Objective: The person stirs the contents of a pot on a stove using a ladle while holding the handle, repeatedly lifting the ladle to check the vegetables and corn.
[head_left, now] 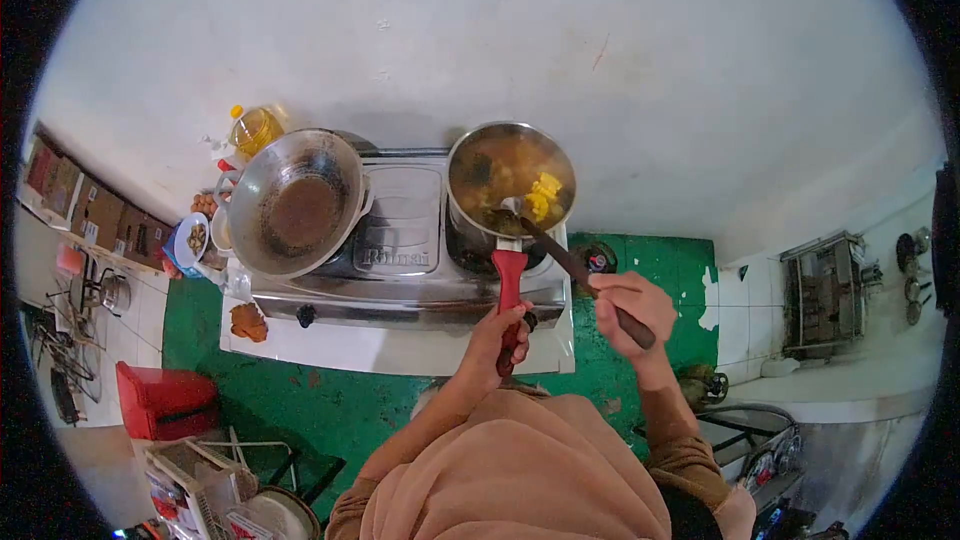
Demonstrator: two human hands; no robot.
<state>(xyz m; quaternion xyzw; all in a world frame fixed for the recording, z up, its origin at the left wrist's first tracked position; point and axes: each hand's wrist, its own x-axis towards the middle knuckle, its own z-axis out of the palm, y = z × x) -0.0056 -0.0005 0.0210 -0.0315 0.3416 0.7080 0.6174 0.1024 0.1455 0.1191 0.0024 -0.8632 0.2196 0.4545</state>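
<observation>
On the right burner of the stove (395, 285) stands a steel saucepan (457, 210) of brownish soup with a yellow clump of food (544, 196) in it. My left hand (490, 345) is closed around the pan's red handle (508, 280). In my right hand (636, 315) is a long spatula (565, 258) with a dark handle, gripped near its upper end. The spatula's pale metal head is in the soup beside the yellow clump, partly covered by liquid.
A large wok (300, 205) with browned residue sits on the left burner. Behind it stands an oil bottle (256, 130); a bowl (192, 238) and eggs (205, 204) are at its left. A gas cylinder (597, 257) is right of the stove, and a red chair (170, 400) stands lower left.
</observation>
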